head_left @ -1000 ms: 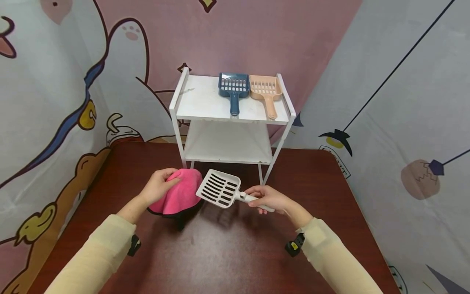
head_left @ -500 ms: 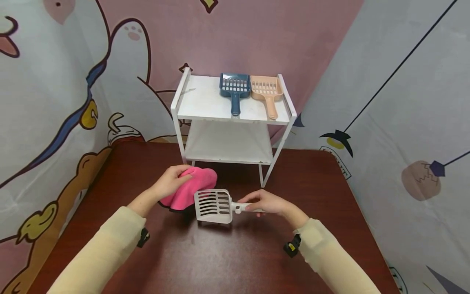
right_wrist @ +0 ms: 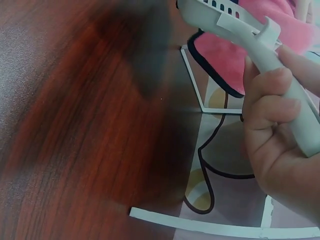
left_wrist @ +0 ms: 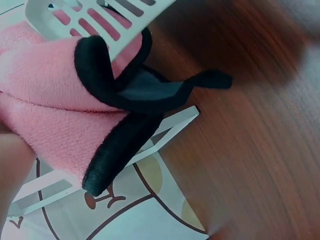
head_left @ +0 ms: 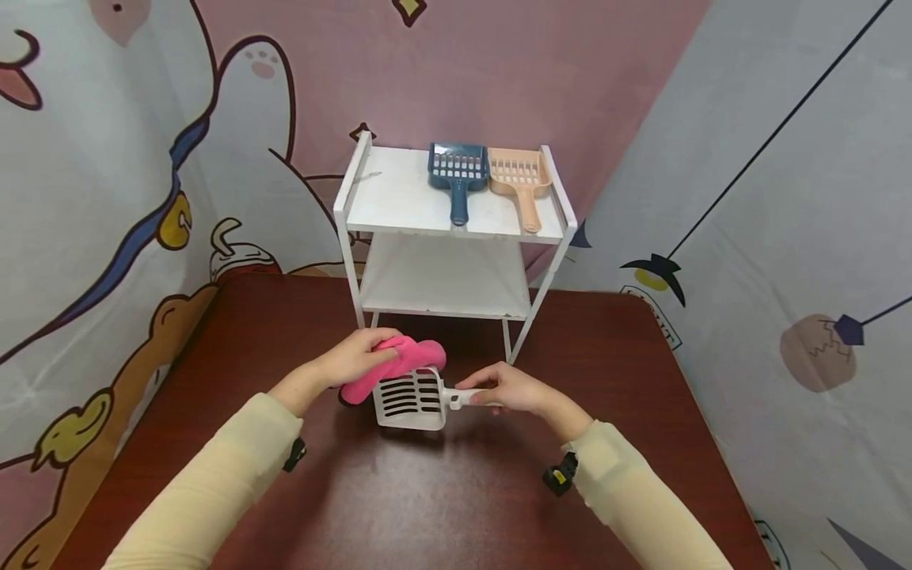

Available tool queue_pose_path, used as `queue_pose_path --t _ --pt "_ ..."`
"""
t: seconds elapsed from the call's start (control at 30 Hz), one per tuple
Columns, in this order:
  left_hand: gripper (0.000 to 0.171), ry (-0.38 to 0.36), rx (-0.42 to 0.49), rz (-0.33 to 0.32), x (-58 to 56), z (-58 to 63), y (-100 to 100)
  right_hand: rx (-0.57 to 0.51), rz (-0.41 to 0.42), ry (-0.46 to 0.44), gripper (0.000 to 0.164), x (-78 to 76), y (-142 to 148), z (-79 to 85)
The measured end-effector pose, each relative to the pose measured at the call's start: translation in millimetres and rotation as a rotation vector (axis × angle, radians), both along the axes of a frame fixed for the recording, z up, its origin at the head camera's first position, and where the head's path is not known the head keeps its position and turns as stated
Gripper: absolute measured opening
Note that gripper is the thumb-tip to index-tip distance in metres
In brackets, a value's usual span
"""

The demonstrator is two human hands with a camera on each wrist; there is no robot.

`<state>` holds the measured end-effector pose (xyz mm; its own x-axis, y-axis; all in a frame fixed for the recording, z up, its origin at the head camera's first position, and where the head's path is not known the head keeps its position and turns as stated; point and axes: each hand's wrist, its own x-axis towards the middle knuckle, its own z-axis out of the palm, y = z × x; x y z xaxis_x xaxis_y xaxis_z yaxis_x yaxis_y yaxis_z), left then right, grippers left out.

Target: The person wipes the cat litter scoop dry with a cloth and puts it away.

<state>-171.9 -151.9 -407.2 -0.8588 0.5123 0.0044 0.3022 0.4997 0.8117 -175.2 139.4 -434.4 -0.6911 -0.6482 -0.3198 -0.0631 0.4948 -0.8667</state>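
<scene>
My right hand [head_left: 516,388] grips the handle of a pale grey slotted litter scoop [head_left: 409,408], its fingers curled round the handle in the right wrist view. The scoop's head points left, held above the table. A pink cloth [head_left: 399,360] with black edging is bunched in my left hand [head_left: 352,360], which holds it against the far left side of the scoop's head. From the left wrist view, the cloth [left_wrist: 55,75] hangs in folds around the slotted head [left_wrist: 120,35], pink showing through the slots. My left fingers are mostly hidden there by the cloth.
Behind the hands stands a white two-tier rack [head_left: 445,273] on the brown table [head_left: 427,507]. On its top shelf lie a dark blue scoop [head_left: 458,178] and a peach scoop [head_left: 522,178], side by side. A cartoon-printed wall covering [head_left: 769,198] surrounds the table.
My left hand has moved right with the cloth, bringing it onto the scoop's head. The scoop has turned and lowered toward me, then held nearly the same place.
</scene>
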Motion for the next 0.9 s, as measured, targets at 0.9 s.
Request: queue_pose_path --t 0.9 --pt "0.019 -0.096 0.108 0.116 -3.2 -7.8 -28 -0.058 0.056 0.003 0.033 -12.8 30 9.6"
